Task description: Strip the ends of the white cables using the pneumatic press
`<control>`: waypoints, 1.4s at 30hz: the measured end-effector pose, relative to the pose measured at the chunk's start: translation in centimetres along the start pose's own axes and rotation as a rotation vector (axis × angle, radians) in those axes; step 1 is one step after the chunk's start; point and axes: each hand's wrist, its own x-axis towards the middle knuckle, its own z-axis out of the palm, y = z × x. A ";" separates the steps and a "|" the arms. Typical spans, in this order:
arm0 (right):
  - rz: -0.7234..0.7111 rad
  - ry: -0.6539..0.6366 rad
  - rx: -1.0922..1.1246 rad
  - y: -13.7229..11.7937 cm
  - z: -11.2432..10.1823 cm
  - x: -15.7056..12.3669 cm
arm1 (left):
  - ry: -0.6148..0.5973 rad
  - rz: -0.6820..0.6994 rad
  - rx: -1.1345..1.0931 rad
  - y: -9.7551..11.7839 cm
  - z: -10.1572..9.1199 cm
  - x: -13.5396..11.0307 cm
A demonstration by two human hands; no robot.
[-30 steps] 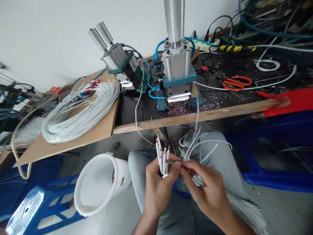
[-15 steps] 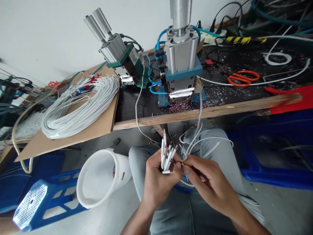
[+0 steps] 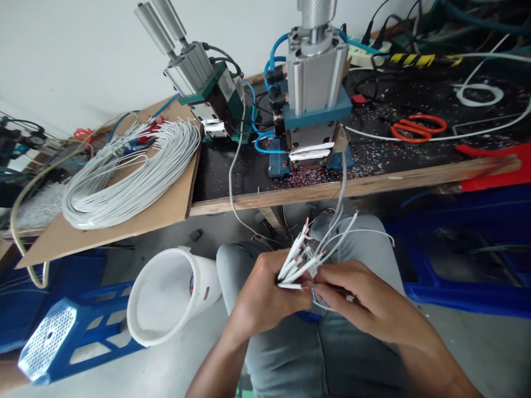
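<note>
My left hand (image 3: pixel 265 293) is closed around a bunch of white cables (image 3: pixel 295 255) whose cut ends point up and to the right. Red tips of inner wires show at several of those ends. Close beside it, my right hand (image 3: pixel 357 290) has thumb and forefinger pinched near the end of one cable at the bunch. Its fingers partly hide what they grip. More pale cable lengths run behind and under the right hand, over my lap. Both hands are above my knees, below the bench edge.
Two pneumatic machines, a blue-based one (image 3: pixel 317 94) and a green one (image 3: pixel 207 88), stand on the bench (image 3: pixel 365 188). A big cable coil (image 3: pixel 133 188) lies on cardboard at left. Orange-handled scissors (image 3: pixel 418 130) lie at right. A white bucket (image 3: pixel 160 298) and blue stool (image 3: pixel 50 337) stand on the floor.
The cable bunch in my left hand has tilted to the right, toward my right hand. The right hand's fingers have shifted slightly while staying beside the bunch. The view has moved a little.
</note>
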 end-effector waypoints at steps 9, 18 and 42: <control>0.045 -0.141 0.176 0.7 1.3 -0.4 | -0.095 0.000 -0.088 -0.9 -0.3 0.0; 0.322 0.596 0.571 -0.6 8.3 -0.2 | 0.556 0.025 -0.302 -2.5 4.4 -0.6; 0.386 0.600 0.727 0.0 8.8 -0.5 | 0.412 0.024 -0.365 -1.9 3.5 -0.6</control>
